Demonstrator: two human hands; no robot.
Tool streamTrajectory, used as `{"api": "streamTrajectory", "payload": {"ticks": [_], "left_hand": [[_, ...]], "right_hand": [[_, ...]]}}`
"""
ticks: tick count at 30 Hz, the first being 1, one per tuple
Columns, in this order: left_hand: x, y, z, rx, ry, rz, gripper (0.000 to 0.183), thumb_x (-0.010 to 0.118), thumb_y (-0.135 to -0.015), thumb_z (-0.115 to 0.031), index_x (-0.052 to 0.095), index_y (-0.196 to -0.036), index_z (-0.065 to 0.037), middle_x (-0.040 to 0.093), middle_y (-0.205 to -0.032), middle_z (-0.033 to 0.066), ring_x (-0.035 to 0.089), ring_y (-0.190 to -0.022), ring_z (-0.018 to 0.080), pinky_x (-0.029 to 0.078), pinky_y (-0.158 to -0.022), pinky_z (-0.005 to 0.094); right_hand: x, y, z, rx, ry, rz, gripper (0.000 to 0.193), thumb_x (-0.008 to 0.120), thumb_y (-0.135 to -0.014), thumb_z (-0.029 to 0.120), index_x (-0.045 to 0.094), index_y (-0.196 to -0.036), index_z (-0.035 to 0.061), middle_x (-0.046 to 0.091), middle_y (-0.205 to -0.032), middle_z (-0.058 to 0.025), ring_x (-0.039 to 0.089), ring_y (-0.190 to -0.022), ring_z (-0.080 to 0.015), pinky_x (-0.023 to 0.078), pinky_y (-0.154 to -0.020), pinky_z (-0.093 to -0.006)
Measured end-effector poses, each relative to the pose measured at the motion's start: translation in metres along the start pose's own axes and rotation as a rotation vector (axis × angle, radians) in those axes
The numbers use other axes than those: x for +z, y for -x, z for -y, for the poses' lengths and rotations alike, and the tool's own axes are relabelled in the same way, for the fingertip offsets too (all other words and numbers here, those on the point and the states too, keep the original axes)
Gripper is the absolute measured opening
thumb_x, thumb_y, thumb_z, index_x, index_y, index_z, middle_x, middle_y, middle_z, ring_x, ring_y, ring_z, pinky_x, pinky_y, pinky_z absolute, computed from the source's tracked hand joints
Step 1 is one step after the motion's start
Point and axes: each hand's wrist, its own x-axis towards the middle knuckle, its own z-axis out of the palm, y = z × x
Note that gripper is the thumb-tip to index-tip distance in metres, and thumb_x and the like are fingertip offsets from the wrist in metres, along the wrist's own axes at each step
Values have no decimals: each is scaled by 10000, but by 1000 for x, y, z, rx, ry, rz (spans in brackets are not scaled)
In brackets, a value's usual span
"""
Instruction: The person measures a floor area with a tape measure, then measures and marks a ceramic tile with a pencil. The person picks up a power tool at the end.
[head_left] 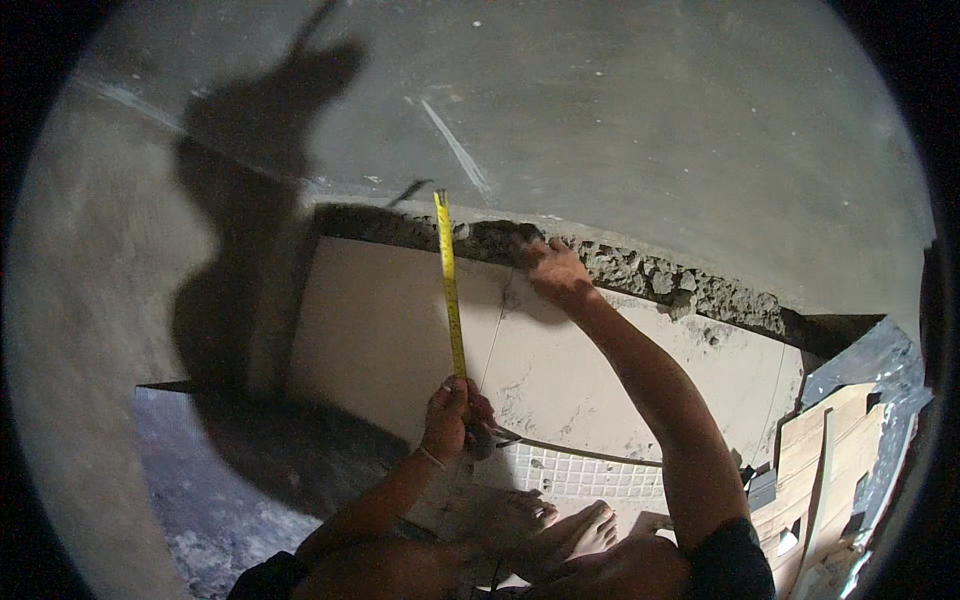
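My left hand (446,415) is closed around a tape measure with a dark and reddish case (479,432). Its yellow blade (450,290) stretches away from the hand, across pale tiles, and its hooked tip reaches the grey wall past a strip of rough mortar. Over to the right, my right hand (556,272) is at that mortar strip (645,272), along the far edge of the tiles. Its fingertips are blurred and dark against the mortar, so their grip cannot be made out. Large pale tiles (380,300) lie beneath both arms, with mortar crumbs scattered on them.
A smooth grey wall (650,120) rises beyond the mortar strip, with my shadow on its left. Nearer me is a white gridded tile surface (585,474) by my bare feet (590,532). Wooden boards (812,450) and a bluish sheet (865,355) lie at the right.
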Motion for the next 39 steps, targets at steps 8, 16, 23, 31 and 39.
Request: {"api": "streamTrajectory", "payload": {"ticks": [8,16,23,31,39], "left_hand": [[14,9,21,-143,-24,17,414,581,-1085,-501,578,-1001,-96,687,-766,96,677,-595,213,575,-538,359],[8,-1,23,-229,-23,-27,381,567,-1102,-432,607,-1042,-58,684,-765,104,665,-585,216,578,-534,369],[-1,-30,36,-138,-260,-16,365,504,-1112,-366,627,-975,-51,682,-750,97,661,-609,197,542,-538,366],[-27,-47,51,-103,-503,-50,432,457,-1070,-363,628,-824,-50,669,-699,102,654,-594,199,541,-601,389],[-39,-38,53,-45,-584,-16,408,478,-1071,-327,630,-835,-31,667,-695,105,667,-579,221,550,-600,399]], "right_hand": [[32,-14,1,170,2,15,625,610,-987,136,455,-1591,92,570,-1506,-160,595,-1313,-282,525,-1063,-481],[22,-42,-7,257,-191,-58,642,640,-988,162,456,-1602,191,696,-1327,-200,732,-1105,-312,630,-838,-428],[40,-30,-14,263,-124,104,655,621,-1038,251,380,-1635,370,723,-1274,-100,754,-989,-262,614,-685,-419],[33,-28,-10,329,110,278,734,650,-1027,265,317,-1661,426,728,-1009,-112,741,-801,-245,554,-590,-393],[41,-12,-19,214,25,-95,300,689,-985,265,680,-1268,165,762,-867,-105,757,-740,-234,596,-622,-381]]}}
